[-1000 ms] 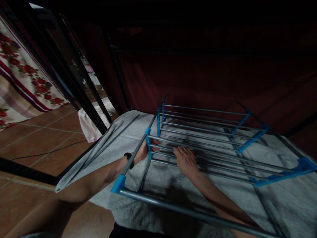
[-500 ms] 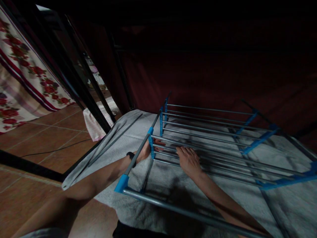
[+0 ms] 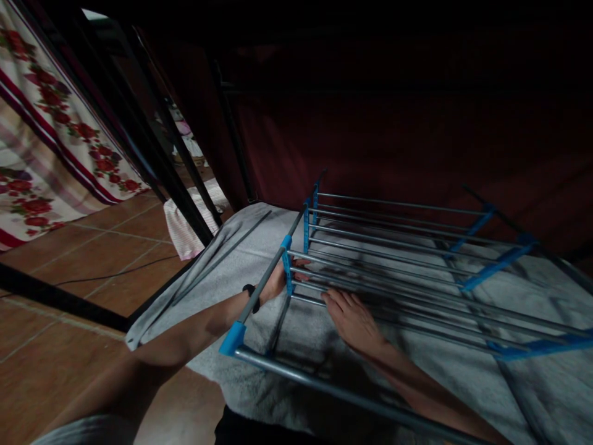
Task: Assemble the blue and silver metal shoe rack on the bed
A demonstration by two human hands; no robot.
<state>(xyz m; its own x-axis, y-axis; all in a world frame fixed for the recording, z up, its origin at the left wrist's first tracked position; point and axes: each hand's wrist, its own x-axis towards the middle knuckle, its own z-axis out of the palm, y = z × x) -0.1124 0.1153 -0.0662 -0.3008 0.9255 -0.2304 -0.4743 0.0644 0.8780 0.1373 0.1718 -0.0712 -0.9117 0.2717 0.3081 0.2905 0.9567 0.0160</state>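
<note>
Left hand [image 3: 277, 282] and right hand [image 3: 352, 320], both grips unclear, seemingly steadied the blue plastic bracket [image 3: 287, 272] and grey metal rod [image 3: 308, 300] at their fingers, likely needing alignment next.

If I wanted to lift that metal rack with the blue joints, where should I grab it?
Probably by its long front tube, coming from the near side with a wide two-handed grip. That tube runs along the near edge, looks thicker than the thin bars behind, and offers a long, straight stretch. The bars sit closer together, so there seems less room to wrap around one.
</note>
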